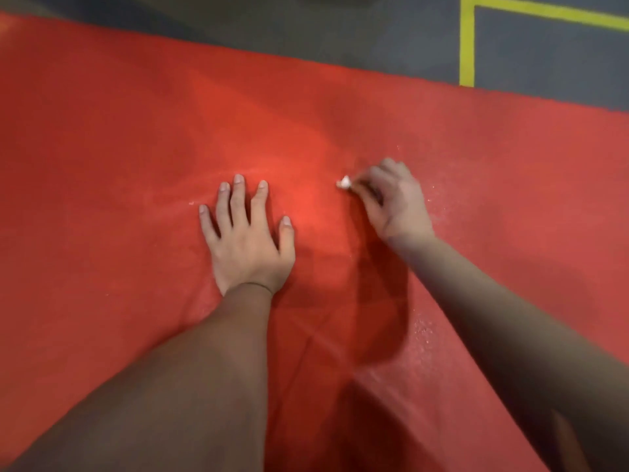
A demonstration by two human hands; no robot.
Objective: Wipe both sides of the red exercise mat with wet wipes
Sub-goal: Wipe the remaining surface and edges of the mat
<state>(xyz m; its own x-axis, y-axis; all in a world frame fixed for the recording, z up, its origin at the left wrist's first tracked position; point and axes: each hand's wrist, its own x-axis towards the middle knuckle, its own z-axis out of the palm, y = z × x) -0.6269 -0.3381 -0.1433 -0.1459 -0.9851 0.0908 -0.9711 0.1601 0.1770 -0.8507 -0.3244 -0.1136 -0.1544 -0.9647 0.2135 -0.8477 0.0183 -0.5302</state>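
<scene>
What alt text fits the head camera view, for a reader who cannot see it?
A person's right hand pinches a small white wipe on a red exercise mat; the left hand presses flat beside it. Grey floor lies beyond.

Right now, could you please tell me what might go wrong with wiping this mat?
The wipe in your right hand is only a small wad and may shred; white specks dot the mat beside it. Your left hand presses flat on the mat and could smudge it.

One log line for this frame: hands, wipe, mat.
left hand: flat, fingers spread, on red mat | right hand: blurred, pinches small white wad against mat | beyond mat: grey floor, yellow line
</scene>
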